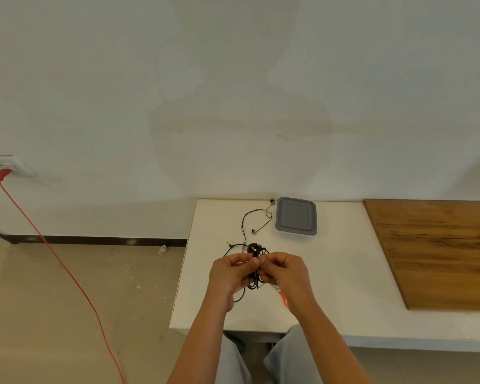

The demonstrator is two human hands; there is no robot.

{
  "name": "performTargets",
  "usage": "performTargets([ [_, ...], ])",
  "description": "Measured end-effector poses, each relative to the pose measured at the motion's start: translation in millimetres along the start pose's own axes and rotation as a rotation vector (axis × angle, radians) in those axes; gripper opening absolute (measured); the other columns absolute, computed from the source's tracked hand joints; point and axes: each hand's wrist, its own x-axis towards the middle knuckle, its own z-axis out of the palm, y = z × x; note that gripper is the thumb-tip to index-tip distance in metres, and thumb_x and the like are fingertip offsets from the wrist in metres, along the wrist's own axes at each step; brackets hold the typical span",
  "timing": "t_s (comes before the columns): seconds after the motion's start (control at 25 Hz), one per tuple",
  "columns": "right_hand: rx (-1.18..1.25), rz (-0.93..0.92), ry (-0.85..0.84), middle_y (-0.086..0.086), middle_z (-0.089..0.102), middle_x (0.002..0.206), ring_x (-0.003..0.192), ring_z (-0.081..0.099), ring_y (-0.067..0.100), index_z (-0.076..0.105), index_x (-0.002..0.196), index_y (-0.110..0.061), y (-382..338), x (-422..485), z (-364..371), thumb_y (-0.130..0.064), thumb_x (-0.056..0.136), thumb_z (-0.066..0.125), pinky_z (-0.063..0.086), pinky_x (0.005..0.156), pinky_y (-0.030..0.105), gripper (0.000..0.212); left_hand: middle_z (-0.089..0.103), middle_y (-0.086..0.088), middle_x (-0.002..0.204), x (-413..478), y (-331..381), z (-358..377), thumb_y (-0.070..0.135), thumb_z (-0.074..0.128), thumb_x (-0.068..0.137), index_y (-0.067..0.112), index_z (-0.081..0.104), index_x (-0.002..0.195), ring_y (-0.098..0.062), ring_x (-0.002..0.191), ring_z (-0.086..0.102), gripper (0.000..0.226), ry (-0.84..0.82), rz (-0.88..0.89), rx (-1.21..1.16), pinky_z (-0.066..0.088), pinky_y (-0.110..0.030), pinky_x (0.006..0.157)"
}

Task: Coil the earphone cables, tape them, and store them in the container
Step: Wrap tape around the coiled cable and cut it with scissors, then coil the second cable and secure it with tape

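Head view shows the left hand [230, 273] and right hand [284, 273] curled together, fingertips pinching a black coiled earphone cable [255, 268] between them above the white table [330, 286]. Beyond the hands lie a loose earphone cable [257, 217] and, just right of it, a grey container [296, 216]. Bare tabletop lies right of the right hand before the wooden board [438, 250]; the table's left edge is near the left hand.

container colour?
Grey container, at the back of the white table; head view, the only one.
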Motion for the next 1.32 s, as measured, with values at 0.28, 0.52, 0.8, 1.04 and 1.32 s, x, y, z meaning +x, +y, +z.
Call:
performTargets([
  [0.28,-0.209,0.014,-0.155,-0.009,0.072,0.095,0.088,0.068,0.008,0.071,0.096,-0.034,33,-2,19,-0.011,0.090,0.058,0.055,0.088,0.026,0.027,0.071,-0.005,0.074,23,-31,-20,0.012,0.058,0.092,0.018,0.067,0.079,-0.020,0.073,0.067,0.017,0.359,0.205,0.371,0.056,-0.034,0.073],
  [0.52,-0.868,-0.069,-0.090,0.008,0.047,0.137,0.121,0.046,0.024,0.052,0.133,-0.022,84,39,2,-0.019,0.091,0.059,0.042,0.095,0.027,0.043,0.065,-0.004,0.062,75,-32,-49,0.001,0.050,0.092,0.004,0.069,0.081,-0.010,0.051,0.058,0.023,0.423,0.068,0.207,0.048,-0.016,0.047],
  [0.8,-1.164,-0.091,-0.141,0.006,0.047,0.116,0.095,0.049,0.020,0.047,0.126,-0.018,124,67,-8,-0.012,0.094,0.046,0.049,0.082,0.031,0.032,0.067,-0.012,0.079,134,-31,-71,0.009,0.063,0.089,0.004,0.070,0.086,-0.021,0.073,0.063,0.009,0.401,0.081,0.303,0.057,-0.031,0.061],
  [1.04,-1.070,-0.035,0.053,0.009,0.056,0.099,0.083,0.056,0.022,0.052,0.109,-0.010,127,78,-42,-0.014,0.098,0.044,0.052,0.072,0.034,0.015,0.064,-0.013,0.081,148,-49,-101,0.014,0.055,0.093,0.001,0.066,0.093,-0.027,0.074,0.060,0.016,0.526,0.088,0.500,0.057,-0.041,0.078],
  [1.32,-1.159,-0.168,0.117,0.013,0.052,0.131,0.116,0.047,0.030,0.051,0.130,-0.014,123,103,-33,-0.013,0.093,0.055,0.044,0.095,0.037,0.037,0.064,-0.012,0.080,143,-51,-110,0.006,0.044,0.095,-0.001,0.065,0.095,-0.027,0.076,0.061,0.022,0.630,0.147,0.451,0.055,-0.043,0.077],
])
